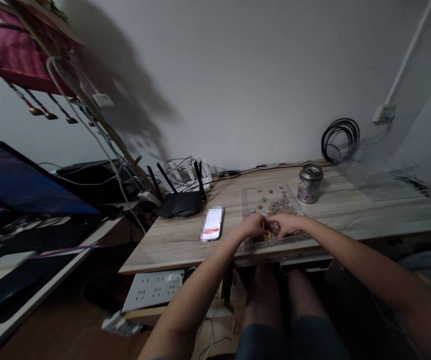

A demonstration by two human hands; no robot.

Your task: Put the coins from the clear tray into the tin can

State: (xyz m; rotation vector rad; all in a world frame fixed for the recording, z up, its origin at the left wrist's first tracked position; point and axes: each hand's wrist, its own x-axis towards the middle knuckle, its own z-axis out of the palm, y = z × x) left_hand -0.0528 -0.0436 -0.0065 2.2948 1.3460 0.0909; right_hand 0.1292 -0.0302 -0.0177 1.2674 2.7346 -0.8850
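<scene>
Small round metal coins (283, 202), mostly silver-grey, a few brownish, lying in a shallow clear rectangular plastic tray (252, 197), nr front edge of light wood-grain counter (170, 245). Thickest bunch approx. 12 to 1 o'clock in tray (12 = wall side), loose singles out twd 11.

Over near half of tray: left hand (255, 225) at approx. 8, right hand (285, 223) at approx. 4, v. close together, both w/ fingers bent down among coins. Can't tell if gripping anything or only touching; too dark & small btwn fingers. Small yellow curved item (267, 235) right by L fingertips, kind unclear.

Outward, clock from tray: at 2, just beside, grey cylindrical metal tin w/ purple cartoon print (308, 192), upright. At 9, also near, slim rectangular phone w/ lit white screen (212, 223), flat on counter. Past phone, also approx. 9, black plastic router w/ raised antennas (180, 204); behind, approx. 10, white plastic device (190, 171) amid tangled cables. At 1, coiled black cable (345, 125) against wall; btwn 2 & 3, large clear plastic box (382, 185).

Farther: at 8, below counter, white multi-socket power strip (151, 292); at 9, wide black-framed monitor (24, 185); at 10, up high, pink fabric hanging w/ beaded strings (13, 52).
</scene>
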